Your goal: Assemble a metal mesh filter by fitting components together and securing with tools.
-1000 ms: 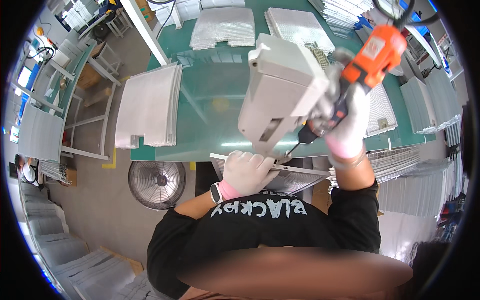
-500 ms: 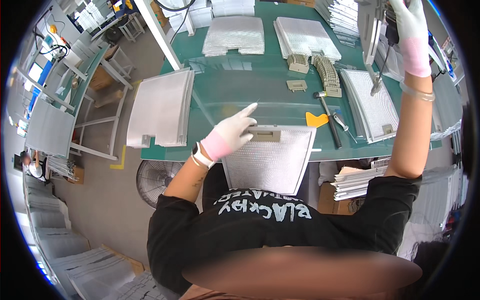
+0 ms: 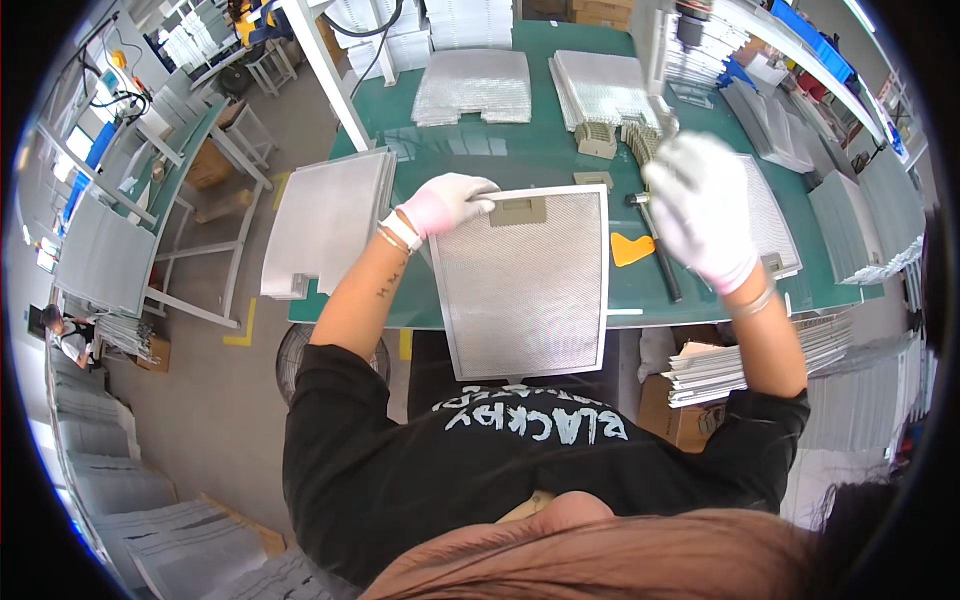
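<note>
A rectangular metal mesh filter panel with a pale frame is tilted up against the near table edge, in front of my body. Set into its top edge is a beige plastic handle piece. My left hand, in a white glove with a pink cuff, pinches the panel's upper left corner. My right hand, gloved alike, is in the air over the right side of the table. Motion blurs its fingers, so what they hold, if anything, does not show. Below it lie a hammer and an orange scraper.
Stacks of mesh panels stand at the left, back and right of the green table. Beige plastic parts sit near the middle. A dark tool hangs at the upper right.
My right hand has left the hanging tool and moved down and left. The panel has risen farther over the table edge, and my left hand now grips its corner.
</note>
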Demonstrator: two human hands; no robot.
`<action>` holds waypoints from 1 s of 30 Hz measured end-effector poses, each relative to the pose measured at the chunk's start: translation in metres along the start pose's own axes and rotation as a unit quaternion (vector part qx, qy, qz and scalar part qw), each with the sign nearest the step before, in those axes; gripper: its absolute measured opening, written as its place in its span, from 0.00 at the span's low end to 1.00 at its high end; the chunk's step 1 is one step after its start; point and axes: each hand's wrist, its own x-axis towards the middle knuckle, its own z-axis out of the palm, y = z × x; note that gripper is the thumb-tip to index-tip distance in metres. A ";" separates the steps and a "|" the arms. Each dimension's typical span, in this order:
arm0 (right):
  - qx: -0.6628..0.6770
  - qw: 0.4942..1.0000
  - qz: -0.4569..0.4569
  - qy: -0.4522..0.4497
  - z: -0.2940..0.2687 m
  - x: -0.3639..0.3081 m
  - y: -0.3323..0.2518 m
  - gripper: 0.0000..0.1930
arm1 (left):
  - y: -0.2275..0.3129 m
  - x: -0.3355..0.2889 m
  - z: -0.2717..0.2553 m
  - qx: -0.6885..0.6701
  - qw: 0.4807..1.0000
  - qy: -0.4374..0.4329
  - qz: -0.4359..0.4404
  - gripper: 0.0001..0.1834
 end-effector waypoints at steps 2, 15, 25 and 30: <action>0.090 0.993 0.047 -0.051 0.026 -0.032 -0.013 0.23 | -0.013 0.003 0.001 0.016 1.000 0.017 -0.005 0.20; 0.173 0.931 0.125 -0.296 0.085 -0.210 -0.138 0.34 | 0.085 -0.175 0.106 0.090 0.988 -0.077 0.095 0.41; 0.249 0.913 0.220 -0.239 0.099 -0.210 -0.125 0.30 | 0.031 -0.250 0.163 -0.349 0.841 0.351 -0.218 0.16; 0.249 0.913 0.215 -0.240 0.100 -0.208 -0.127 0.31 | 0.032 -0.258 0.196 -0.479 0.754 0.204 -0.401 0.25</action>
